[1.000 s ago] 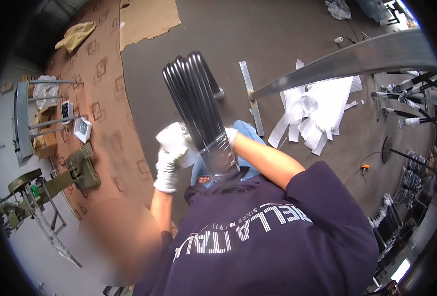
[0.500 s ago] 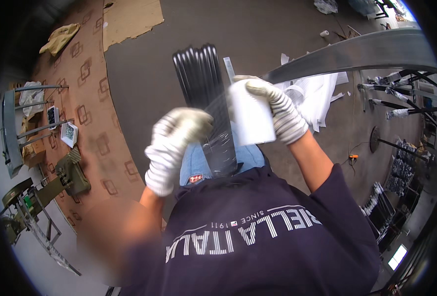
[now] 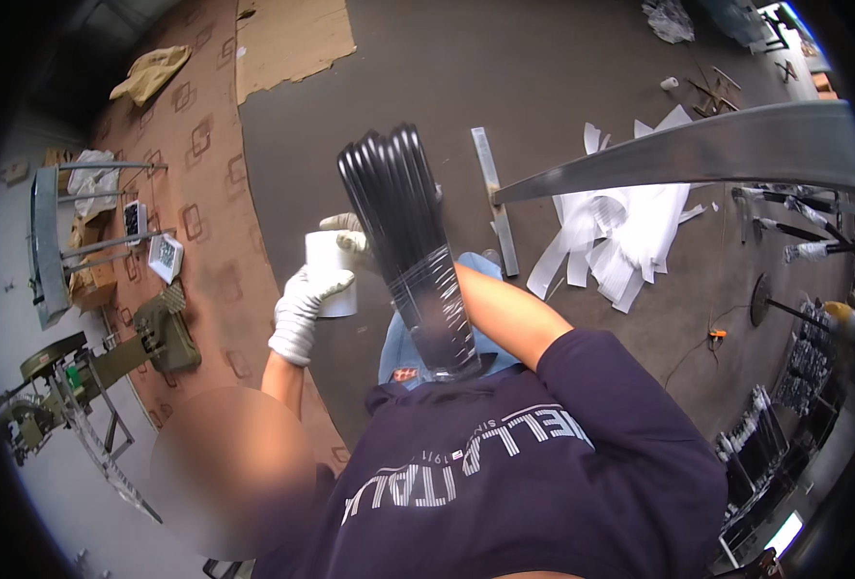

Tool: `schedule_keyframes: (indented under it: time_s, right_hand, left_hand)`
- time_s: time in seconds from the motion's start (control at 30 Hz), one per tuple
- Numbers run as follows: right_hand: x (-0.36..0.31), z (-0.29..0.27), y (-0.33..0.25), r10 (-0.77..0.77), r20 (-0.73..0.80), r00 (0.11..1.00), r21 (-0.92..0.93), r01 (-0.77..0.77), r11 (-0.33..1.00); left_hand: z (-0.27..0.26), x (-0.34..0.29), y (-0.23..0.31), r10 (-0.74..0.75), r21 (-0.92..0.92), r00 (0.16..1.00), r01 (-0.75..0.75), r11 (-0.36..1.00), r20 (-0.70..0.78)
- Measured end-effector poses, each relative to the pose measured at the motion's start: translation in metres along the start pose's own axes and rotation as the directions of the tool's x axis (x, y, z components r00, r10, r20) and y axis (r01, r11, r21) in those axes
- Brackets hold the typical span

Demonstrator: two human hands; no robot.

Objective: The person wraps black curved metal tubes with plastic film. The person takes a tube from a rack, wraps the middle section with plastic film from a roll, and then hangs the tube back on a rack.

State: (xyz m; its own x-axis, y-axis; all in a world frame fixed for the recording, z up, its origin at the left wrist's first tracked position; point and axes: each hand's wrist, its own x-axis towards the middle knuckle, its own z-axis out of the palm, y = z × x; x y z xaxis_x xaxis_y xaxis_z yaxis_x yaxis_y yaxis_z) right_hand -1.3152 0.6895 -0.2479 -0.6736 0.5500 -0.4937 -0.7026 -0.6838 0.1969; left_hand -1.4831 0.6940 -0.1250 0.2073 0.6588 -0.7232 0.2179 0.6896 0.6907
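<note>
Plainly, the left grip (image 3: 299, 304), in a pale knitted glove, is curled round a white roll (image 3: 325, 254), its fingers pressed against the roll's side. Just above and a little right of it, the right grip (image 3: 343, 228), gloved too, lies at the roll's upper end; I cannot tell whether its fingers pinch the roll or merely touch it, as part of that hand is hidden. The right forearm (image 3: 516, 314) passes behind a bundle of black bars (image 3: 389, 217) to get there.

That bundle is just right of both grips, leaning, with its rounded glossy ends higher than either. Lower down, to the right of the left grip, clear film (image 3: 437, 299) covers the bars down to the lap, with blue jeans (image 3: 398, 347) on either side.

Well to the right of the grips, a flat metal strip (image 3: 485, 164) and a heap of white sheets (image 3: 630, 232) lie on the dark floor (image 3: 427, 68), under or beside a grey beam (image 3: 678, 150). Left of the grips spreads a patterned carpet (image 3: 217, 183); beyond them, farther up, lies brown cardboard (image 3: 297, 43).
</note>
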Motion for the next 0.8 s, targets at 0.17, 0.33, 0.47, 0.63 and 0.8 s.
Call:
schedule_keyframes:
  time_s: [0.17, 0.33, 0.47, 0.63, 0.8]
  right_hand:
    - [-0.051, -0.002, -0.042, -0.622, -0.132, 0.772, -0.499, 0.490, 0.715]
    - [-0.152, 0.130, 0.021, -0.594, 0.064, 0.802, -0.861, 0.345, 0.373]
    - [-0.147, 0.158, 0.044, -0.622, 0.174, 0.763, -0.667, 0.556, 0.495]
    - [-0.197, 0.148, -0.017, -0.552, 0.033, 0.833, -0.589, 0.462, 0.663]
    - [-0.214, 0.131, -0.015, -0.496, 0.015, 0.868, -0.414, 0.457, 0.787]
  left_hand:
    - [0.035, -0.039, 0.028, 0.425, 0.455, 0.831, -0.241, 0.857, -0.360]
    - [0.051, -0.064, 0.020, 0.637, 0.562, 0.670, -0.379, 0.736, -0.382]
    - [0.098, -0.088, 0.053, 0.735, 0.582, 0.640, -0.517, 0.627, -0.224]
    - [0.091, -0.042, 0.062, 0.242, -0.282, 0.948, -0.294, 0.913, -0.206]
    - [0.143, 0.064, 0.040, 0.418, -0.849, 0.789, 0.235, 0.472, 0.451]
